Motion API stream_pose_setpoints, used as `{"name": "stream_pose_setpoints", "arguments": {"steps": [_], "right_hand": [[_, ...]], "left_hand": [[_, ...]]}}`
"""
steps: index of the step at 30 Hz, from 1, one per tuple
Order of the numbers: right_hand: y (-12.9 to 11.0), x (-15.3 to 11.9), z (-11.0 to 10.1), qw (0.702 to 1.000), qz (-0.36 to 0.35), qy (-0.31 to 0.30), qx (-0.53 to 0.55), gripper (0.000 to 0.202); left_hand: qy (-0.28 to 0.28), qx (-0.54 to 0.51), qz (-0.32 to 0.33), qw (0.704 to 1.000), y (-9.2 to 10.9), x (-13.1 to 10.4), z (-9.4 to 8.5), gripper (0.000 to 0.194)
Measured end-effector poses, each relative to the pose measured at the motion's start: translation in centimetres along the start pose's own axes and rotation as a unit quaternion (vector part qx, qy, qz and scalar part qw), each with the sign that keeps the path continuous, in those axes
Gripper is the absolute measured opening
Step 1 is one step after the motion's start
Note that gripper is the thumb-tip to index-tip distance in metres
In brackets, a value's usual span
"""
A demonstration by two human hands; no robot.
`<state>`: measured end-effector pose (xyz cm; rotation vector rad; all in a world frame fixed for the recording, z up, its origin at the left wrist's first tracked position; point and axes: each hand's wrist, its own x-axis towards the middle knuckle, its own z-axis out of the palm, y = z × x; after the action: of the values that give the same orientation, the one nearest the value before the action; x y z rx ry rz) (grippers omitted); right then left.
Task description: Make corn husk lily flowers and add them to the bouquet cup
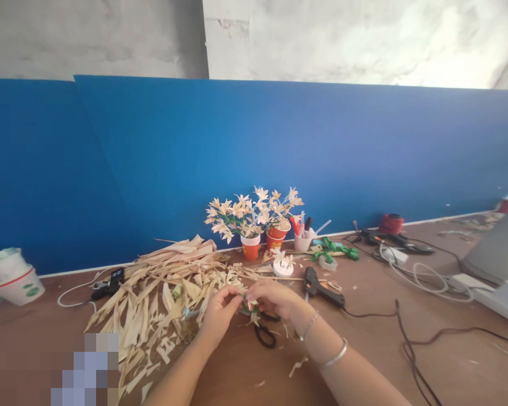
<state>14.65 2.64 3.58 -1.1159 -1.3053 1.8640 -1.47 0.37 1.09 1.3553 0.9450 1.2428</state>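
My left hand [220, 311] and my right hand [275, 299] meet over the table, fingers pinched together. Between the fingertips is a small pale artificial flower [251, 305] with green at its stem; the fingers partly hide it. Just below hangs or lies another pale bloom [254, 320], and I cannot tell whether it is joined to the held one. Black-handled scissors [266, 336] lie under my hands, their blades mostly covered. Close behind stands a white round lid or dish [283, 268] with pale blossoms in it.
Dried husks [165, 282] are heaped at left. Red paper cups [250, 250] hold finished-looking flowers near the blue partition [254, 141]. A glue gun [323, 288], green ribbon [336, 248], a pen cup [302, 242] and tangled cables [406, 338] lie right. White tubs [19, 285] stand far left.
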Motion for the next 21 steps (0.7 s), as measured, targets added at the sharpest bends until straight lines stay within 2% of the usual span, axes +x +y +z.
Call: {"name": "stream_pose_setpoints", "arguments": {"steps": [6, 9, 14, 17, 21], "right_hand": [[0.2, 0.1, -0.3, 0.998, 0.025, -0.055, 0.012, 0.011], [0.2, 0.0, -0.1, 0.999, 0.011, -0.048, -0.015, 0.011], [-0.3, -0.3, 1.0, 0.987, -0.077, 0.064, -0.125, 0.011], [-0.2, 0.0, 1.3, 0.961, -0.157, 0.129, -0.185, 0.018], [0.1, 0.6, 0.9, 0.921, -0.231, 0.202, -0.24, 0.013]], "left_hand": [[-0.02, -0.012, 0.006, 1.0, 0.8, -0.3, 0.3, 0.014], [-0.027, 0.002, -0.001, 1.0, 0.6, -0.3, 0.2, 0.016], [0.038, 0.042, -0.016, 0.998, -0.4, 0.1, -0.1, 0.019], [0.078, 0.031, -0.037, 0.996, -0.9, 0.3, -0.2, 0.02], [0.123, -0.01, -0.081, 0.989, -1.1, 0.4, -0.2, 0.022]]}}
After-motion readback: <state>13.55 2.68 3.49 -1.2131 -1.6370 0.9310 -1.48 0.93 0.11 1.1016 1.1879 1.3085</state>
